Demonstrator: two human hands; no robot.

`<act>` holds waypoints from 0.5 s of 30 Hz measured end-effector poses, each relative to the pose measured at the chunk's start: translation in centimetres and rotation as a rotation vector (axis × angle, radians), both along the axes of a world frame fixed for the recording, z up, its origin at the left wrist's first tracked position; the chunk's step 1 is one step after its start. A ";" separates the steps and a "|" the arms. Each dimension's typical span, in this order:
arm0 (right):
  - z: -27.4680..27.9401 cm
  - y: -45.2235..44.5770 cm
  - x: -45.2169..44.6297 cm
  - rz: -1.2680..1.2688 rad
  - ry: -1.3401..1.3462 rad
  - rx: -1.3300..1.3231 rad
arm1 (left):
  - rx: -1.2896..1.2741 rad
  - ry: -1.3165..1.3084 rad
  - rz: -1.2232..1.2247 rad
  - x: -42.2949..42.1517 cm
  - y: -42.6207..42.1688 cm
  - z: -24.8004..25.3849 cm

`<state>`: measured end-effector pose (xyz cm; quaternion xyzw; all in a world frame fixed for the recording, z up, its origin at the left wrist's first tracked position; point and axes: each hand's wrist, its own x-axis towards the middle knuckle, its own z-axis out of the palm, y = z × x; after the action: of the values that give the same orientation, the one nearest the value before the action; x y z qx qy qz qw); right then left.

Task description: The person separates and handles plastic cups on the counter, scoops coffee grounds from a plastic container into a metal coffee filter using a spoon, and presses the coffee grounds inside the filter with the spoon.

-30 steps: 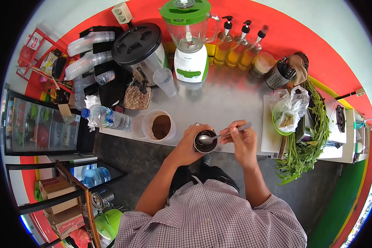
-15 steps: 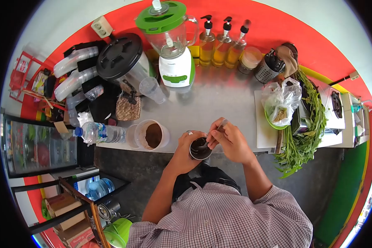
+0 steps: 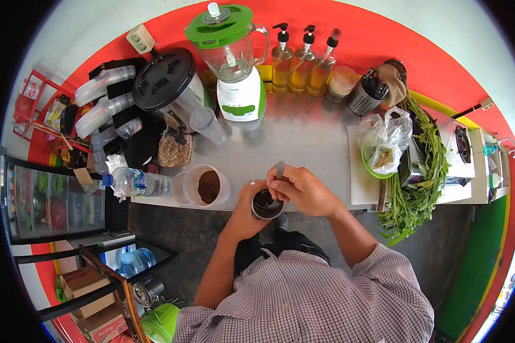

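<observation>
Standing at the near edge of a metal table [image 3: 280, 137], a person in a checked shirt [image 3: 303, 291] is seen from above in the head view. A small cup [image 3: 267, 217] is held at that edge, in front of the body, with its open mouth turned up toward the camera. Its side is clasped by the curled left hand [image 3: 246, 207]. A dark brown mass [image 3: 263, 199] can be seen inside. By the right hand [image 3: 305, 190], the handle of a metal spoon [image 3: 280, 169] is pinched between thumb and fingers, its end left showing above the grip; the lower end is directed into the cup and cannot be clearly made out.

To the left of the cup, a pale tub [image 3: 224, 188] is partly filled with brown powder [image 3: 209, 186], and beside it a water bottle [image 3: 140, 183] is laid on its side. Farther back, a clear plastic cup [image 3: 207, 124] is placed near a blender [image 3: 239, 94] topped with a green lid [image 3: 220, 26]. Three pump bottles [image 3: 301, 70] are lined up against the red wall [image 3: 349, 34]. On the right, a plastic bag [image 3: 388, 137] is set in a green bowl [image 3: 368, 163], next to a heap of leafy stems [image 3: 423, 194].
</observation>
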<state>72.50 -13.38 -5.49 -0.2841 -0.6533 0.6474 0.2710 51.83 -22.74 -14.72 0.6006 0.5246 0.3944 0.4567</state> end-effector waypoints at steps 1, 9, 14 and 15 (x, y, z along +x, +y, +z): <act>-0.4 -0.4 -0.2 -0.003 -0.001 0.002 | -0.014 -0.014 0.016 0.0 0.0 0.3; -6.5 -3.8 -2.5 -0.552 0.414 -0.116 | 0.107 -0.024 0.002 -0.4 0.1 -0.4; -5.9 -6.0 -2.8 -0.719 0.416 0.005 | 0.123 -0.069 0.003 -1.2 0.7 -0.9; -5.7 -6.4 -2.7 -0.739 0.408 0.037 | 0.122 -0.076 0.002 -1.3 0.7 -0.6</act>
<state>69.78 -19.73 -11.23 -0.3602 -0.4519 0.5379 0.6138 50.48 -21.99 -15.37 0.6115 0.4824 0.4483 0.4385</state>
